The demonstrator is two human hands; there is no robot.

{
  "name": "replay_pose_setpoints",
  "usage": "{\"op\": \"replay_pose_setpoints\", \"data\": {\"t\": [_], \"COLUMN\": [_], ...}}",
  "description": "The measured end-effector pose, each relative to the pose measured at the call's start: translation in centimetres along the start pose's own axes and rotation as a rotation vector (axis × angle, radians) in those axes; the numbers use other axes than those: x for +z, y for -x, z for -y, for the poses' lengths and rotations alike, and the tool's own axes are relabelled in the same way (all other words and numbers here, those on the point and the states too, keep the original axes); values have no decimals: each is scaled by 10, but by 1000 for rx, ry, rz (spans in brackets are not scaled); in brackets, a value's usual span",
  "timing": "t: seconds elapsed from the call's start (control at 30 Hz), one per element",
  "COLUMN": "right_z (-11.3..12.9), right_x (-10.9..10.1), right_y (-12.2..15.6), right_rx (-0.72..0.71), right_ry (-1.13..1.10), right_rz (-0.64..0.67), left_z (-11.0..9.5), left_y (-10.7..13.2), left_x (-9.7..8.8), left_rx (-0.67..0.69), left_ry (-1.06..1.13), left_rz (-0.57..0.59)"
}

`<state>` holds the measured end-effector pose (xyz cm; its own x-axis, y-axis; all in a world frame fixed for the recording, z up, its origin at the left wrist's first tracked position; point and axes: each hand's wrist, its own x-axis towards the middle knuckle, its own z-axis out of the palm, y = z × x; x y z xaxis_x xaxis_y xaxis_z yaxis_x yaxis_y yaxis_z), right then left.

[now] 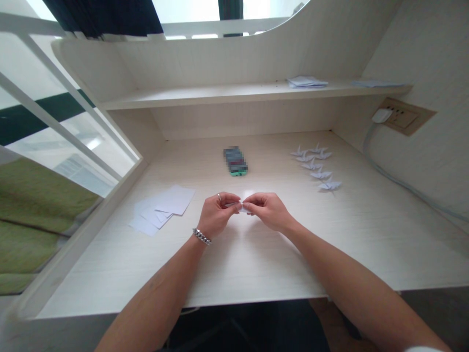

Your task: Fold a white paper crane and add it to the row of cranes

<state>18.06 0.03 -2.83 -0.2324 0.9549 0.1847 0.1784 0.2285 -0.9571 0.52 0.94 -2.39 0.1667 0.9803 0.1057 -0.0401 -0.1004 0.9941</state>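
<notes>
Between my two hands is a small folded piece of white paper (243, 209), held just above the desk and mostly covered by my fingers. My left hand (217, 211), with a ring and a chain bracelet, pinches its left side. The right side is pinched by the thumb and fingers of my right hand (269, 209). Several folded white paper cranes (330, 185) stand in a group at the back right of the desk. Loose white paper sheets (175, 199) lie overlapping to the left of my left hand.
A dark phone-like object (235, 160) with a green end, blurred out, lies beyond my hands. Above the desk (234, 274) runs a shelf (220, 95) with a paper stack (307, 82). At right, a cable (399, 182) hangs from a wall socket (408, 117).
</notes>
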Motion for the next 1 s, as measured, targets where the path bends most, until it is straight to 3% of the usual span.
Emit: {"op": "replay_pose_setpoints", "data": {"t": [0.23, 0.5, 0.73, 1.0], "right_z": [0, -2, 1, -3], "right_x": [-3, -2, -3, -2], "right_y": [-1, 0, 0, -1], "right_rx": [7, 3, 9, 20], "right_ry": [-11, 23, 36, -43], "right_rz": [-10, 18, 20, 31], "left_z": [-5, -6, -4, 1], "left_y": [0, -1, -1, -1], "left_x": [-2, -1, -4, -1], "left_rx": [-34, -71, -35, 20], "left_ry": [91, 66, -1, -30], "left_rz": [48, 12, 77, -18]}}
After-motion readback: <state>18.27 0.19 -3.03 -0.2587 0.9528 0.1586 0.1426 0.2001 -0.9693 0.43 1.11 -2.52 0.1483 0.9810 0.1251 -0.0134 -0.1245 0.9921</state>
